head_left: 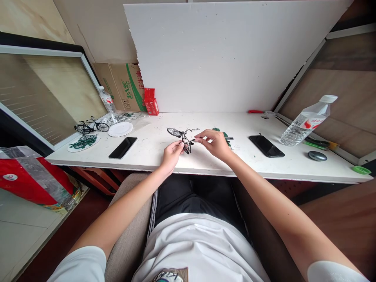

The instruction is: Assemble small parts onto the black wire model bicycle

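A small black model bicycle [181,138], partly built, sits at the middle of the white table [205,164]. My left hand [172,154] pinches its frame from the lower left. My right hand [214,143] pinches a small part at the frame's right side, fingers curled. One wheel sticks out to the upper left of my hands. Green parts [225,135] lie just behind my right hand.
A finished model bicycle [91,126], a white plate [120,129], a plate of green parts [84,142] and a black phone [123,147] lie at left. Another phone [266,146], a tilted water bottle [307,120], a grey mouse [317,156] and a green cap [362,169] are at right. Boxes stand at the back.
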`<action>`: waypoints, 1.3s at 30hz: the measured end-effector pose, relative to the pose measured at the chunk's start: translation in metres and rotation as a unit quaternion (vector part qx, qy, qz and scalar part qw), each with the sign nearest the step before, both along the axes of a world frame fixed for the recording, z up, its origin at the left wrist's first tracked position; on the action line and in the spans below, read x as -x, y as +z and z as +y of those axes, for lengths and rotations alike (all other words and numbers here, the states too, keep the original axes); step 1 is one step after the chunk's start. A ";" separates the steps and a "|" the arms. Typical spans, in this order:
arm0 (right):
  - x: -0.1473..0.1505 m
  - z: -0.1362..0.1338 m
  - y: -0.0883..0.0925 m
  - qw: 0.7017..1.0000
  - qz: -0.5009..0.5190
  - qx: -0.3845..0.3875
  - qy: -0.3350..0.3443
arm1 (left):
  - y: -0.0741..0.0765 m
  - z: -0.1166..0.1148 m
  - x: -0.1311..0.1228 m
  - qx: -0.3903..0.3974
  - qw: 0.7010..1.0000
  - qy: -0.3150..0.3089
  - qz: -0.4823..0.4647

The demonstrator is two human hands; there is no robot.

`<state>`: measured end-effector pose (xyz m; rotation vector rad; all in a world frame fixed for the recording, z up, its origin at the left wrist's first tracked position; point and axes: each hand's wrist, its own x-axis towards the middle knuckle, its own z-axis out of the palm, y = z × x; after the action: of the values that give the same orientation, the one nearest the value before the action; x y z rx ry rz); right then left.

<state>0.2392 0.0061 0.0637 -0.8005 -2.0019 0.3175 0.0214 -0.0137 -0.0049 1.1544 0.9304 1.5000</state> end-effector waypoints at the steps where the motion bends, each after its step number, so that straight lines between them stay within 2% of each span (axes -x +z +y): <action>1: 0.000 0.000 0.000 1.000 0.001 0.000 0.000 | 0.000 0.000 0.000 0.000 1.000 0.000 0.002; 39: -0.001 0.000 0.001 1.000 -0.006 -0.005 0.002 | -0.001 0.001 0.000 0.003 1.000 0.001 -0.001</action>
<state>0.2397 0.0061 0.0642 -0.7934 -2.0147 0.3048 0.0215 -0.0127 -0.0063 1.1487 0.9348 1.4984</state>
